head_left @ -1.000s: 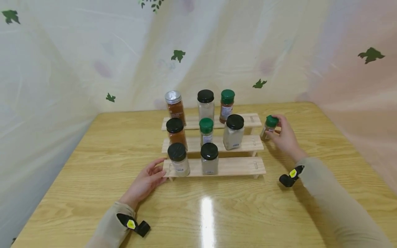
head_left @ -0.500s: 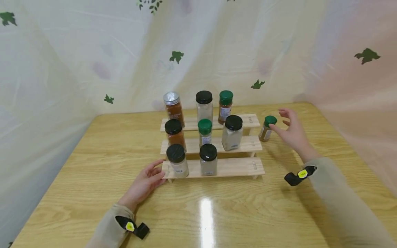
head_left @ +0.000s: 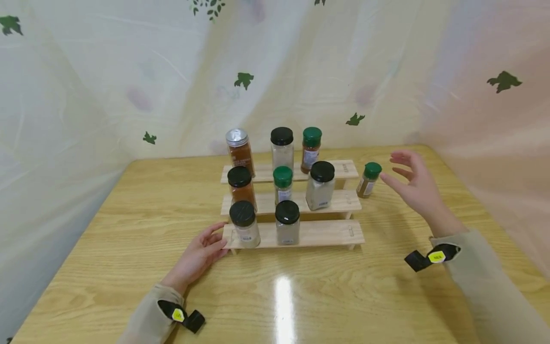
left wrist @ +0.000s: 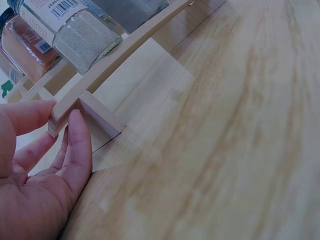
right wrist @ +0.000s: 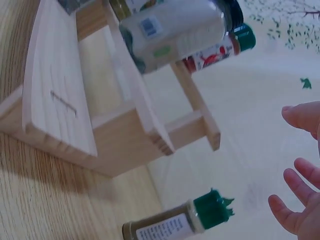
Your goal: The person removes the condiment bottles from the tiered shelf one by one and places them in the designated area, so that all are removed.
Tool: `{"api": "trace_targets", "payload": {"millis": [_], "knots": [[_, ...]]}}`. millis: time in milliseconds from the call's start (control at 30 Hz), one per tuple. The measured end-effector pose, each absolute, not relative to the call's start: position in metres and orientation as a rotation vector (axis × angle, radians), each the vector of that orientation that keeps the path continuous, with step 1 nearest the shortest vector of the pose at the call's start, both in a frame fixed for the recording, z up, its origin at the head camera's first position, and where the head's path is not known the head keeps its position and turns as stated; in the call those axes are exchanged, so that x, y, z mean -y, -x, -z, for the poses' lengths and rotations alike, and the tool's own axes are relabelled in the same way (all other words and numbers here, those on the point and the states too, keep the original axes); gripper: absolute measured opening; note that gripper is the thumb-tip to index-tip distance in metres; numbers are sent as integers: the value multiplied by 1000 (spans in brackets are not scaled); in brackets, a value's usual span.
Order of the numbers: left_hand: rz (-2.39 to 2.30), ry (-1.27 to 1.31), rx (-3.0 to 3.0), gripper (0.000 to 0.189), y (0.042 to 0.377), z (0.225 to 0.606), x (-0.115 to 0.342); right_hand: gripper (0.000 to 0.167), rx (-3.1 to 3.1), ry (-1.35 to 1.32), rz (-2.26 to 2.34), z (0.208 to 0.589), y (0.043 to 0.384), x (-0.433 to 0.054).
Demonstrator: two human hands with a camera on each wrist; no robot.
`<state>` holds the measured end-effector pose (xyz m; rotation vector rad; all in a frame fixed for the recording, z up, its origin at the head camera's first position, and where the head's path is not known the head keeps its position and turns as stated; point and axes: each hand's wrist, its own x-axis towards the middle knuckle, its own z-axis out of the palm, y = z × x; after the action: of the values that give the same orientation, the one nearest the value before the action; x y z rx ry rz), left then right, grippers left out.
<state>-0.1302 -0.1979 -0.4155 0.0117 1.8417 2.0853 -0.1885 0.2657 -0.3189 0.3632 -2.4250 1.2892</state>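
Eight spice jars (head_left: 288, 232) stand on the three-tier wooden rack (head_left: 326, 233); a green-capped jar (head_left: 368, 181) is still off it, upright on the table (head_left: 335, 296) just right. The right hand (head_left: 418, 187) spreads its fingers, apparently touching nothing; the left hand (head_left: 201, 254) pinches the rack's near left end.

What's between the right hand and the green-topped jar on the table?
Just a bare gap: the right wrist view shows the right hand apart from the jar.
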Motion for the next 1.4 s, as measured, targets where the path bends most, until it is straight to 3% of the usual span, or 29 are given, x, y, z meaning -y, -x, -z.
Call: {"api": "trace_targets", "payload": {"millis": [400, 567, 767, 1200, 1400], "knots": [[-2088, -30, -1834, 60, 131, 414, 198, 53, 2093, -767, -1600, 300, 157, -228], [-2087, -27, -1838, 59, 131, 415, 198, 53, 2026, -980, -1532, 300, 147, -207], [-2089, -25, -1827, 60, 131, 414, 197, 57, 2076, -1038, -1428, 298, 137, -186], [-2089, -10, -1829, 60, 131, 413, 197, 42, 2210, -1140, -1186, 312, 134, -156], [-2082, -9, -1828, 60, 131, 413, 198, 48, 2265, -1160, -1177, 315, 136, -144]]}}
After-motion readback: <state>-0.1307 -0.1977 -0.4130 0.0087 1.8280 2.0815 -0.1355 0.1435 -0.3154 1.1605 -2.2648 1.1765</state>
